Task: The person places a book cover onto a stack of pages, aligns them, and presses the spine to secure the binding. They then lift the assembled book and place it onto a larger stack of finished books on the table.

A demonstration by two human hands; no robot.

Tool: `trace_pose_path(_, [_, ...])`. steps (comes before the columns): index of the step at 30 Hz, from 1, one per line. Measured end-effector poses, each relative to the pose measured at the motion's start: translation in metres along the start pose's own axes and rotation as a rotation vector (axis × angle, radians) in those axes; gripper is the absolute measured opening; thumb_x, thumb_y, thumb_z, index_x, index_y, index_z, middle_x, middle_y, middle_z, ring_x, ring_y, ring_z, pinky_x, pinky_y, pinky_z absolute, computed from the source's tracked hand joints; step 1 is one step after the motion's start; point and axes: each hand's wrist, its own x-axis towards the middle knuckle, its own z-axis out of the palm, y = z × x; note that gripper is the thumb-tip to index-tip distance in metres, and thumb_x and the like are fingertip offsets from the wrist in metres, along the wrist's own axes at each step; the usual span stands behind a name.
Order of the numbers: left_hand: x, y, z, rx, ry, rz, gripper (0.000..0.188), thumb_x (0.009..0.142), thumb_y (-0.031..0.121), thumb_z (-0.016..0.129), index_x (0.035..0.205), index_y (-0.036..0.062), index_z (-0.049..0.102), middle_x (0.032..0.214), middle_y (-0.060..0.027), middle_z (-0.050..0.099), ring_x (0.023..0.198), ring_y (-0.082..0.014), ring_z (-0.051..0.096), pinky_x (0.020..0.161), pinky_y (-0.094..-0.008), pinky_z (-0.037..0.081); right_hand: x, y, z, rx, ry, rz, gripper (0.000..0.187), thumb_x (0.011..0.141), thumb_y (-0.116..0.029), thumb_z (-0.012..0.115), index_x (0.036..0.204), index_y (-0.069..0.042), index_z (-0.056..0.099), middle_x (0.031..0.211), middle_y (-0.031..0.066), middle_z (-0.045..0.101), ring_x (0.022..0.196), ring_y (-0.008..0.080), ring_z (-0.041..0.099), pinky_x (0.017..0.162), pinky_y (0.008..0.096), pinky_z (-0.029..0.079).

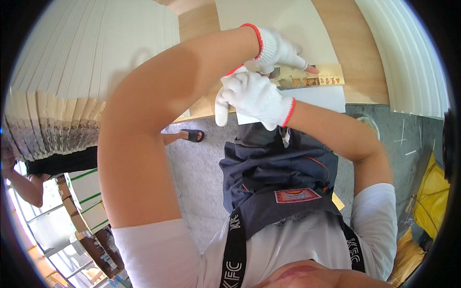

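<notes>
My left hand (283, 50), in a white knit glove with a red cuff, reaches across over a pale printed strip (331, 77). Its fingers are stretched out, and one bare fingertip rests at the strip's dark picture. My right hand (257, 98), gloved the same way, is closed just nearer to me, beside the left wrist. A white piece with a red edge (235, 71), like a glove cuff, shows at its curled fingers; what they grip is hidden. Under the strip lies a white sheet (307, 98) reaching over the table's near edge.
Tall stacks of white folded sheets stand at the left (96, 53) and right (408, 57) of the wooden table (350, 38). Another person's sandalled foot (193, 135) and arm (26, 187) show at left. Boxes (86, 197) and a yellow bag (429, 197) are nearby.
</notes>
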Motion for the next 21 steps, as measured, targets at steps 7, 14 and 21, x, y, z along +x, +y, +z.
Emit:
trace_pose_path(7, [-0.006, 0.023, -0.022, -0.399, 0.021, -0.43, 0.088, 0.081, 0.017, 0.078, 0.15, 0.0483, 0.034, 0.131, -0.0125, 0.059, 0.115, -0.0365, 0.061, 0.095, -0.043, 0.051, -0.029, 0.032, -0.008, 0.105, 0.11, 0.041, 0.017, 0.073, -0.022, 0.069, 0.089, -0.02, 0.064, 0.089, 0.0013, 0.056, 0.082, 0.0209, 0.065, 0.062, 0.037, 0.055])
trace_pose_path(14, [-0.016, 0.004, -0.009, 0.024, 0.095, -0.013, 0.084, 0.09, 0.071, 0.052, 0.148, 0.0116, 0.042, 0.116, -0.0183, 0.065, 0.109, -0.0332, 0.065, 0.089, -0.0414, 0.052, 0.007, 0.0, -0.007, 0.288, -0.169, 0.094, 0.019, 0.08, -0.018, 0.066, 0.098, -0.018, 0.074, 0.11, 0.0122, 0.061, 0.094, 0.0283, 0.068, 0.071, 0.0379, 0.059])
trace_pose_path(21, [-0.028, 0.012, -0.017, 0.155, 0.058, -0.01, 0.086, 0.071, 0.032, 0.088, 0.144, 0.0172, 0.044, 0.117, -0.0168, 0.063, 0.104, -0.0344, 0.066, 0.092, -0.0441, 0.051, -0.068, 0.085, -0.066, 0.4, 0.067, 0.04, 0.02, 0.077, -0.018, 0.07, 0.097, -0.02, 0.07, 0.094, 0.0013, 0.066, 0.084, 0.0222, 0.068, 0.068, 0.0396, 0.055])
